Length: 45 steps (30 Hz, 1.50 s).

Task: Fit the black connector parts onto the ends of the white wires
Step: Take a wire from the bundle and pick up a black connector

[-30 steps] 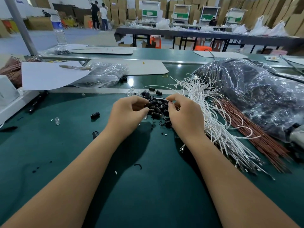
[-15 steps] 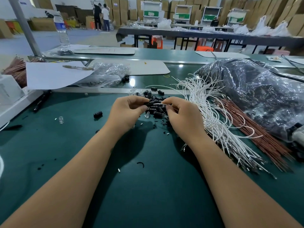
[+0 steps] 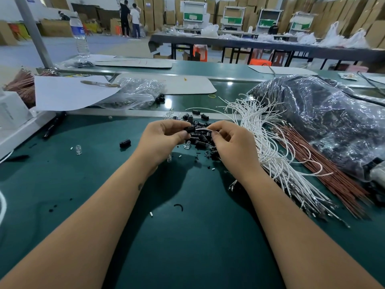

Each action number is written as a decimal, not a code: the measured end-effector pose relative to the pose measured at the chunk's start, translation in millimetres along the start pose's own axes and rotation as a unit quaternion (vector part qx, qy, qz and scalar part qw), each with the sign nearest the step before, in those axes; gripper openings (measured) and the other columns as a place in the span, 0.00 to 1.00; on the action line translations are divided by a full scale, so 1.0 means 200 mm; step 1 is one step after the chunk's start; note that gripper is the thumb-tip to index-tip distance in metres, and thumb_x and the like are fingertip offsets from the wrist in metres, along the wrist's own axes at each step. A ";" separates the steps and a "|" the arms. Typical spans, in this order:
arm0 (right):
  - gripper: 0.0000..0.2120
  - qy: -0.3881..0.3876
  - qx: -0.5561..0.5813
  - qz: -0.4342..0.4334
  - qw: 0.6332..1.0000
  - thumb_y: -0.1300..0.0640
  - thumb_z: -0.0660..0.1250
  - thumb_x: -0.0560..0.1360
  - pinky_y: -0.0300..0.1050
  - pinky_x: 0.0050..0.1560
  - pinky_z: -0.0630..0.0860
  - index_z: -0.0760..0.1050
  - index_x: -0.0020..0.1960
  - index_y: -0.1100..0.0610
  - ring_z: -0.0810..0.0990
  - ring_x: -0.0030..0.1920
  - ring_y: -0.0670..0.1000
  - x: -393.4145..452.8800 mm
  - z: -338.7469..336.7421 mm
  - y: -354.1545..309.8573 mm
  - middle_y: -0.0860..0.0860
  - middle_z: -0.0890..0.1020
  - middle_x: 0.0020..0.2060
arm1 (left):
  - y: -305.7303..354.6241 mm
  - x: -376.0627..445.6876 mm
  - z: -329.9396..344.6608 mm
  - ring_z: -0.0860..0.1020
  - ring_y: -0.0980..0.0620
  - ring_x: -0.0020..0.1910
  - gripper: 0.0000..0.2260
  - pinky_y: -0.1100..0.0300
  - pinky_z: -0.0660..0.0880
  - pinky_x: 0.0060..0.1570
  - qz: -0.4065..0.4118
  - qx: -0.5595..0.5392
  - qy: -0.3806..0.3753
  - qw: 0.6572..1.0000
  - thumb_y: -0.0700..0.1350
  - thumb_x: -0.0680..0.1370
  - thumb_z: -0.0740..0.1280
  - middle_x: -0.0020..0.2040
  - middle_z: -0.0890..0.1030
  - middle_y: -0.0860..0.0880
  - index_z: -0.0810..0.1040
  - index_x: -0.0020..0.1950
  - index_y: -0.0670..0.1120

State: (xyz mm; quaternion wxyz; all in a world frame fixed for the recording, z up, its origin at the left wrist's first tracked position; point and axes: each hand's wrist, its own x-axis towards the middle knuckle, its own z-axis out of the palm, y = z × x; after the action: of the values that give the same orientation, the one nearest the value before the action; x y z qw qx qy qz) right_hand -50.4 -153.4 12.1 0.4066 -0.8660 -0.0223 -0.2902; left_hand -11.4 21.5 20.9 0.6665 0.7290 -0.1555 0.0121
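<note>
You're at an assembly line in a factory hall.
Your green surface (image 3: 62,184) carries a heap of white wires (image 3: 268,142), red wires (image 3: 325,163) and loose black connector parts (image 3: 200,136). Behind you see stacked cardboard boxes (image 3: 158,11), metal racks (image 3: 232,17), another long work table (image 3: 270,45) and standing workers (image 3: 130,18).

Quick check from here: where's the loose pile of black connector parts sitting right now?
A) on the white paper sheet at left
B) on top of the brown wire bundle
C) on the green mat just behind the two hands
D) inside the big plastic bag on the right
C: the pile of black connector parts lies on the green mat, just beyond the left hand and right hand.
</note>
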 end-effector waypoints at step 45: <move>0.09 -0.019 -0.197 -0.134 0.971 0.61 0.65 0.77 0.49 0.55 0.70 0.78 0.57 0.58 0.79 0.52 0.55 -0.02 -0.01 -0.09 0.52 0.83 0.51 | 0.04 -0.02 0.04 0.76 0.42 0.47 0.09 0.49 0.73 0.46 0.281 0.421 0.003 0.863 0.40 0.81 0.63 0.46 0.81 0.43 0.82 0.55 0.40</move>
State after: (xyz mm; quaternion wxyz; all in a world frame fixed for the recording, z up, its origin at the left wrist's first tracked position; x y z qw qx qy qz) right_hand -58.4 -141.7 23.1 0.1852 -0.9236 -0.0885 -0.3239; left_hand -19.4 13.7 26.3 0.2651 0.8657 -0.3315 0.2651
